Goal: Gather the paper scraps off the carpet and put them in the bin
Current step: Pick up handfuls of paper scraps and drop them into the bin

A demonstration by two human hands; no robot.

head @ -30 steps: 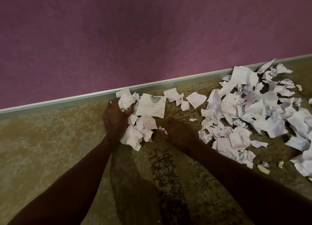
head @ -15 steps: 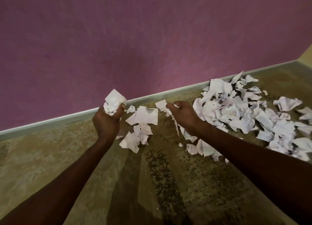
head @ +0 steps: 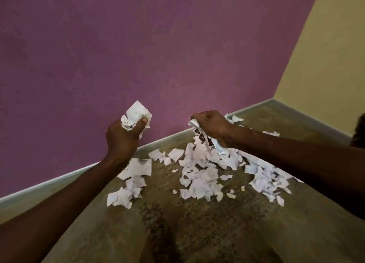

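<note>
My left hand (head: 121, 138) is raised above the carpet, closed around a crumpled wad of white paper (head: 137, 113) that sticks out above my thumb. My right hand (head: 212, 125) is also lifted and grips a bunch of torn paper scraps (head: 199, 132) that hang below my fingers. A large scatter of white paper scraps (head: 205, 176) lies on the olive-brown carpet (head: 197, 229) beneath and to the right of my hands. A smaller cluster of scraps (head: 130, 185) lies under my left forearm. No bin is in view.
A purple wall (head: 138, 45) with a pale skirting board (head: 59, 180) runs behind the scraps. It meets a yellow wall (head: 325, 55) in the corner at the right. A dark object (head: 358, 130) shows at the right edge.
Both hands have lifted off the carpet with paper in them. My right hand picked up a bunch of scraps from the pile. The view has tilted upward, and the room corner has come into sight.
</note>
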